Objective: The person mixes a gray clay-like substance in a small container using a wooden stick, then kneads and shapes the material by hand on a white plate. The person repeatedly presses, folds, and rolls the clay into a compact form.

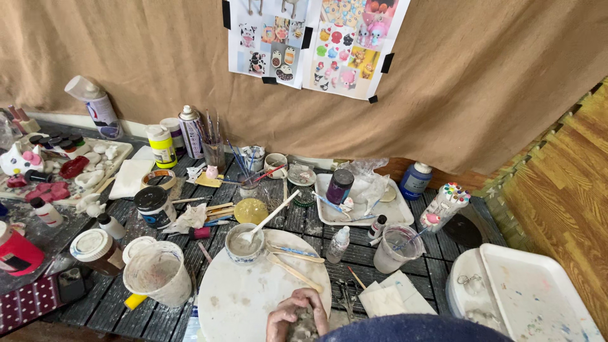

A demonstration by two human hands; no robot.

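At the bottom edge both my hands are pressed together around a grey lump (304,329). My left hand (280,318) cups its left side and my right hand (315,303) curls over its top and right. A dark blue sleeve (411,329) hides the wrist on the right. The hands rest over the near edge of a round white board (240,294). On the board's far side stands a small bowl of grey paste (244,244) with a white spoon in it. Beside the bowl lie wooden sticks (294,269).
A paint-smeared white bucket (158,273) stands left of the board. A plastic cup (394,250) and a white tray (392,212) holding a purple jar are to the right. Stacked white trays (538,297) sit far right. Spray cans, paint bottles and a brush jar (214,152) line the burlap wall.
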